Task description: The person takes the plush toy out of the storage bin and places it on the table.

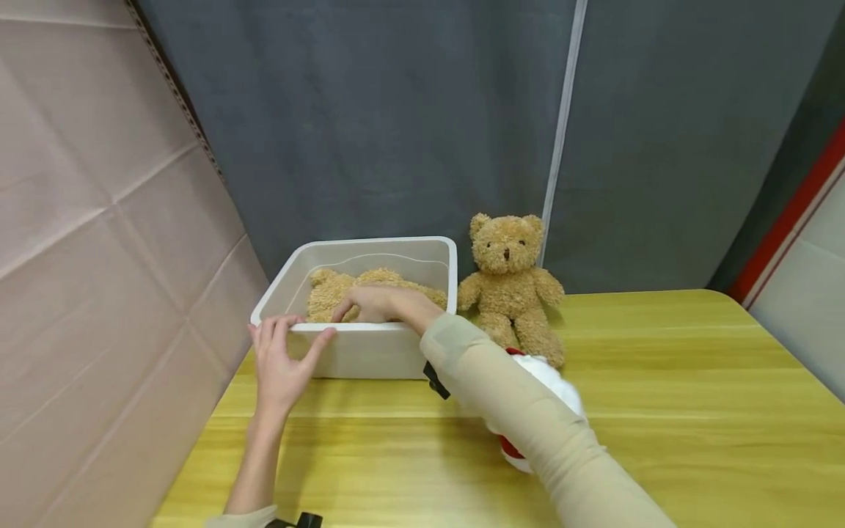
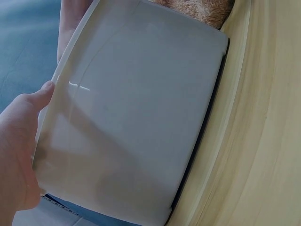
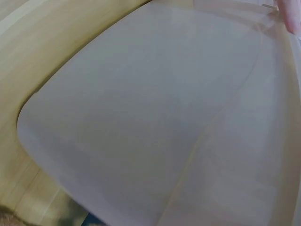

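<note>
Bin (image 1: 370,357): pale and deep, set on the table (image 1: 673,381) with its mouth up, which lets an arm go in over the rim from the person's side.

Left hand (image 1: 280,363): at the bin's near left corner, pinching the rim, thumb on the outer face and fingers over the top. From where I stand, that looks like a way to steady the bin while the other arm works inside it.

Right hand (image 1: 379,302): over the bin's near rim and down inside, against the inner bear. Its fingertips drop behind the near wall, so I cannot tell whether they pinch the fur or merely press on it.

Inner bear (image 1: 326,293): inside the bin, lying down, what seems its head toward the left end; lying lengthwise probably suits the bin's longer side.

Outer bear (image 1: 508,275): upright just beside the bin's right end, facing the person, the curtain (image 1: 396,147) behind it. I cannot make out whether its arm touches the bin.

Toy (image 1: 544,374): red and white, in front of the bin and to its right, partly hidden under the sleeve (image 1: 521,407), which crosses above it because the right arm reaches in diagonally.
</note>
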`<state>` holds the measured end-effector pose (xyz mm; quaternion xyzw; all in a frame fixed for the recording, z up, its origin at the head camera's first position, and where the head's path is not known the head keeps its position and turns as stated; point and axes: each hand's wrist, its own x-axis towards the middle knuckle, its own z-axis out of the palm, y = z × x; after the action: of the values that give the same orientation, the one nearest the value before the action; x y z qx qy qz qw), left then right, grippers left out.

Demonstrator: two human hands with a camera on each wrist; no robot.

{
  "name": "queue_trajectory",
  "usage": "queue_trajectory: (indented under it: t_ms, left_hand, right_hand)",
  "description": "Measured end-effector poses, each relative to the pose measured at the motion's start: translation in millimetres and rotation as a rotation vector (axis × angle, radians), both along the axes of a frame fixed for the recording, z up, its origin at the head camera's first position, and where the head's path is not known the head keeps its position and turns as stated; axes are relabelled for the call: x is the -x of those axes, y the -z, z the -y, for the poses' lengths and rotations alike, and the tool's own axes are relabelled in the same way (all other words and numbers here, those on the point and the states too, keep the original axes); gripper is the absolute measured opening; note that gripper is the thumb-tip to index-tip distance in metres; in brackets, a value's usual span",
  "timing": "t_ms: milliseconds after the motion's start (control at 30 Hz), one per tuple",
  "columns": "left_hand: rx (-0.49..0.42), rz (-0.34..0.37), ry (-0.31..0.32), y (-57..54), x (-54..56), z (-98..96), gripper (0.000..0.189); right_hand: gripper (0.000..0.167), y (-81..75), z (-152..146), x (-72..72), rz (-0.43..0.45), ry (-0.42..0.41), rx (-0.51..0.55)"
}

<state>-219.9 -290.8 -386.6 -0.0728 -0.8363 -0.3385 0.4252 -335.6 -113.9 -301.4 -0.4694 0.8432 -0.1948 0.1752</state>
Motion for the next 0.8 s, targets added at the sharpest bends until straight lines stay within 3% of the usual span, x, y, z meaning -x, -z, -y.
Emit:
queue_trajectory:
  t_ms: [133, 367, 500, 633, 800]
  left_hand:
    - [0.004, 0.007, -0.004, 0.5, -0.5, 0.0, 0.049]
    - [0.007, 0.012, -0.008, -0.2, -0.9, 1.5, 0.050]
    - [0.008, 0.013, -0.011, 0.2, -0.3, 1.7, 0.051]
    - [0.003, 0.014, -0.010, 1.3, -0.3, 0.7, 0.051]
    - [0.001, 0.020, -0.008, 1.4, 1.0, -2.1, 0.051]
  right_hand:
    - [0.033, 5.3, -3.4, 4.3, 0.012, -0.002, -0.003]
    - [0.040, 5.3, -1.9, 4.1, -0.043, 0.045, -0.028]
    - [0.034, 2.7, 2.9, 0.5, -0.078, 0.061, -0.022]
    - [0.022, 0.6, 6.4, -1.1, -0.144, 0.025, -0.010]
    - [0.035, -8.8, 4.9, 1.2, -0.190, 0.057, 0.033]
